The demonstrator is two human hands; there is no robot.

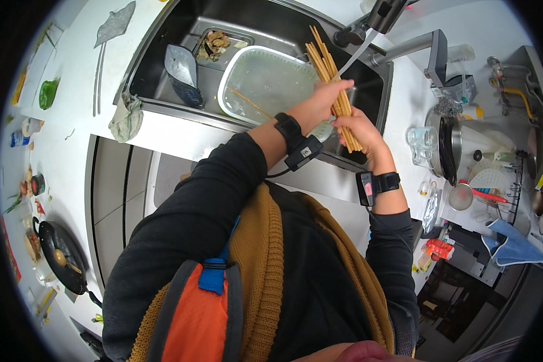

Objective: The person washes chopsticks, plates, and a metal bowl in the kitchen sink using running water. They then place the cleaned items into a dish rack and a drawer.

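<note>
Both of my hands grip one bundle of wooden chopsticks above the right part of a steel sink. My left hand wraps around its middle, and my right hand holds the end nearer my body. Water from the faucet runs down onto the bundle by my left thumb. Below and to the left sits a white plastic tub of cloudy water. A single chopstick lies slanted in it, partly hidden by my left wrist.
In the sink stand an open foil pouch and food scraps over the drain. A rag drapes the sink's left corner. Left are a spatula, green pepper and frying pan; right are glass cups and a strainer.
</note>
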